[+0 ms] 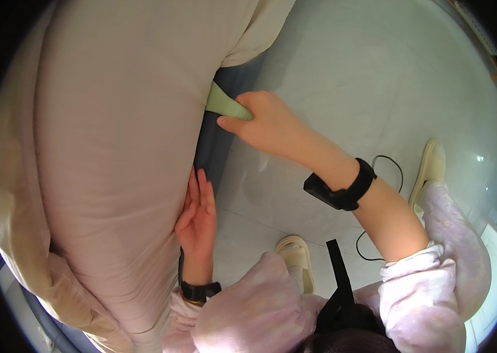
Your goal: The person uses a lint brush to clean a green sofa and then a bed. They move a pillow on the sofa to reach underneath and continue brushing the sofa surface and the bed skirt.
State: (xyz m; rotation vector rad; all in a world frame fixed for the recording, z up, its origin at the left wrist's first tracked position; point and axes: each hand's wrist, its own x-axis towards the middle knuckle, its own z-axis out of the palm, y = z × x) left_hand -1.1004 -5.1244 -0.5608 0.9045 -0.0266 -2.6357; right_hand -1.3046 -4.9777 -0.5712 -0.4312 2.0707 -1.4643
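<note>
My right hand [257,117] grips the narrow end of a pale green flared tool [226,103], thumb on the near side. The tool's wide end disappears under the edge of a beige fitted-looking sheet [120,132], so its full shape is hidden. My left hand [197,216] rests against the sheet's side, nearer my body, palm turned up and fingers extended. It holds nothing, and its fingertips reach beside the sheet's lower edge. Below the sheet shows the dark blue-grey side of a bed base [215,141].
Pale tiled floor [341,66] lies right of the bed. A thin black cable [400,170] loops across it near my cream slippers [306,260]. A black strap [341,273] hangs near my knees. Bunched sheet fabric [67,287] covers the bed's far side.
</note>
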